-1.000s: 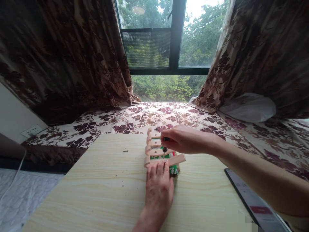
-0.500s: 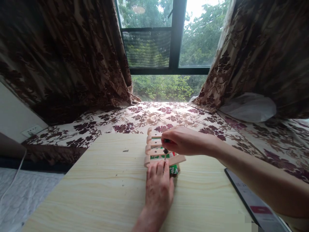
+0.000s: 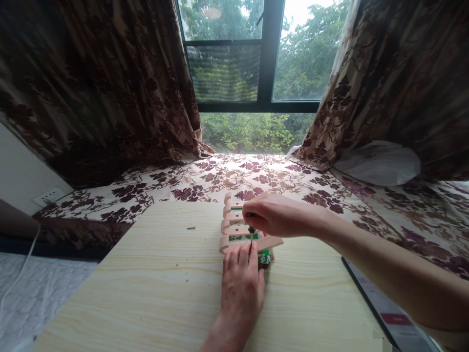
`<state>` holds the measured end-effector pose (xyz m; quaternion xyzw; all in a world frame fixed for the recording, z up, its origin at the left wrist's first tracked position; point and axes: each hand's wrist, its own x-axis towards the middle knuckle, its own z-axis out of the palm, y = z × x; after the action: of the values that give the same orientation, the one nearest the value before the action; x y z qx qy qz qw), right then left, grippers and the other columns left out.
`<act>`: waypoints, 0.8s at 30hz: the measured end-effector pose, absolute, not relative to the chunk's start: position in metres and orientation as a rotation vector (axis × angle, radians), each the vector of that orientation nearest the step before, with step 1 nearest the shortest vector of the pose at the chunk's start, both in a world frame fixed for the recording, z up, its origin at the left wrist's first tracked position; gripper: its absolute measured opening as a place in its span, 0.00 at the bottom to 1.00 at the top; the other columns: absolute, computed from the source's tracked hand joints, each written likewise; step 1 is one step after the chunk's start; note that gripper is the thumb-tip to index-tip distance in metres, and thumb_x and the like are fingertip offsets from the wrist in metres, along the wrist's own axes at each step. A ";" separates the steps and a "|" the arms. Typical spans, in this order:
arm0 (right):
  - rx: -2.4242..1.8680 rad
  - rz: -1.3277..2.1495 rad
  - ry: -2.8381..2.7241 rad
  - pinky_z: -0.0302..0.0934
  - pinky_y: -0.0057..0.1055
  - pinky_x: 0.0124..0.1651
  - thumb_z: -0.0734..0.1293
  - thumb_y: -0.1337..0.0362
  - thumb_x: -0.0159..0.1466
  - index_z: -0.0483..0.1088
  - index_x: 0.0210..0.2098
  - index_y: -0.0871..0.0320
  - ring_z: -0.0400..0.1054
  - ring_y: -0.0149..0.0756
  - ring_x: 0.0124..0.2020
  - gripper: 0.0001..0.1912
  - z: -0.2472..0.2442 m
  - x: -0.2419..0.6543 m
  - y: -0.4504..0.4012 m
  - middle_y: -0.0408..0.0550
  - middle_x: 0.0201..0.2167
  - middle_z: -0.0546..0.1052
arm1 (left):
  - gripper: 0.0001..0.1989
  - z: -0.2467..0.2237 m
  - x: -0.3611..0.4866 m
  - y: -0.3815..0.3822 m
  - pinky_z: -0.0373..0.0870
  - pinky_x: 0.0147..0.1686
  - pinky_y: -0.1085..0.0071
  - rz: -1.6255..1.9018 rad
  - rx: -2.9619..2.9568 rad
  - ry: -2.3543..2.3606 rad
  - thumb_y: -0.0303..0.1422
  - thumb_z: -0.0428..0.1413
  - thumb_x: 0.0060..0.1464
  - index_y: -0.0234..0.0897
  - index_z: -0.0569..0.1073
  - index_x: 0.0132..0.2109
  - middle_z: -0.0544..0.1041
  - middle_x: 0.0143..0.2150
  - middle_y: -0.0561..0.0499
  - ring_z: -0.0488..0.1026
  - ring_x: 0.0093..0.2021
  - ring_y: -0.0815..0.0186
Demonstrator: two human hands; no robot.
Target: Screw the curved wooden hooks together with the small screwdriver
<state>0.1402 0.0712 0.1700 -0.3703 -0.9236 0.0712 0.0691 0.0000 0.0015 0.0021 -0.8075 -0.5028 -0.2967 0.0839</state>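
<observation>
My right hand [image 3: 269, 215] is wrapped round the dark handle of a screwdriver [image 3: 251, 230], whose thin shaft points down at the nearest wooden slat [image 3: 269, 242]. Fingers of my left hand [image 3: 242, 281] press on that slat, right by the screwdriver's tip, and hold it down. The slat lies at a slant to the others. Several pale slats with rounded ends [image 3: 224, 227] and dark screw heads form a small wooden rack. Beneath them shows a green printed wrapper or pack [image 3: 264, 258]. The screwdriver's tip is hidden behind my left fingertips.
On the pale wooden table [image 3: 146, 288] lies a loose screw [image 3: 191, 228], with a few dark specks nearby. A tablet or phone-like screen [image 3: 388, 303] lies at the right edge under my forearm. Beyond are a flowered cloth ledge [image 3: 234, 176], a plastic bag [image 3: 381, 164] and curtains.
My right hand has turned slightly on the screwdriver and shifted a touch left. The left hand and the wooden slats stay in place.
</observation>
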 end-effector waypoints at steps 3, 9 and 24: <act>-1.123 0.177 -2.759 0.46 0.26 0.29 0.57 0.68 0.66 0.66 0.32 0.60 0.56 0.28 0.26 0.09 0.166 0.139 0.071 0.46 0.25 0.71 | 0.24 0.002 0.000 0.001 0.64 0.55 0.53 -0.895 -2.407 -1.521 0.25 0.52 0.54 0.32 0.67 0.58 0.71 0.54 0.42 0.65 0.55 0.53; -1.210 0.152 -2.658 0.42 0.28 0.27 0.57 0.68 0.66 0.64 0.30 0.59 0.52 0.27 0.23 0.09 0.155 0.134 0.068 0.44 0.23 0.69 | 0.24 0.001 0.001 0.001 0.65 0.55 0.52 -0.897 -2.406 -1.544 0.24 0.53 0.52 0.33 0.67 0.58 0.71 0.54 0.43 0.65 0.55 0.53; -1.565 -0.032 -2.358 0.40 0.29 0.26 0.54 0.59 0.69 0.63 0.38 0.58 0.65 0.34 0.25 0.12 0.125 0.125 0.066 0.49 0.28 0.76 | 0.24 -0.001 0.000 0.003 0.65 0.56 0.53 -0.882 -2.379 -1.506 0.23 0.53 0.52 0.33 0.67 0.58 0.71 0.54 0.42 0.66 0.55 0.53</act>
<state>0.1252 0.0658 0.1251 -0.5463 -0.8231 -0.0112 0.1548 0.0004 0.0029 -0.0012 -0.8026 -0.5082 -0.2975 0.0955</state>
